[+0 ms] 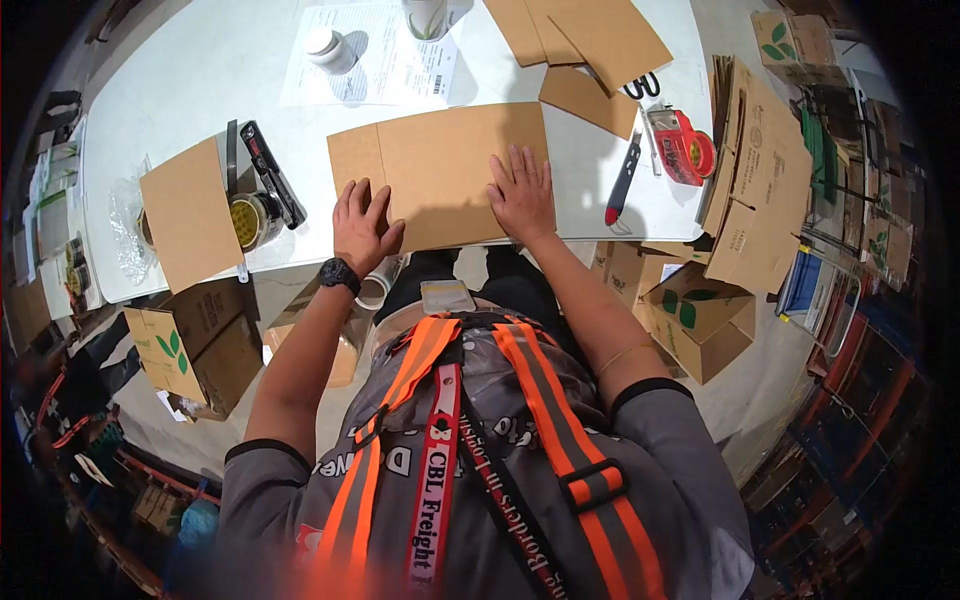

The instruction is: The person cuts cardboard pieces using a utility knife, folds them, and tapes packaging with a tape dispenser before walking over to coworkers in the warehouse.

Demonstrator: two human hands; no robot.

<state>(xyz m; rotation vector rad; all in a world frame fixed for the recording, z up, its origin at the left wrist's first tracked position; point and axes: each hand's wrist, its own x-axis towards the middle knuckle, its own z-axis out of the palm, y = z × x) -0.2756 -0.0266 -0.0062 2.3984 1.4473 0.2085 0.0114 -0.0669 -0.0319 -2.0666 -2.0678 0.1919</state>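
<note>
A brown cardboard sheet (445, 150) lies along the front edge of the white table (280, 150), with a crease near its left end. My left hand (365, 222) rests on the sheet's lower left part, fingers apart and slightly bent. On the right part of the same sheet, my right hand (522, 190) lies flat with its fingers stretched out. Neither hand grips anything. To the right of my right hand are a utility knife (624, 180) and a red tape dispenser (680, 148).
Cut cardboard pieces (610, 45) and black-handled scissors (642, 86) lie at the back right. A white bottle (328, 48) stands on printed papers (380, 75). Leftward are a tape roll (252, 220) and a cardboard piece (190, 215). Open boxes (700, 315) stand below the table.
</note>
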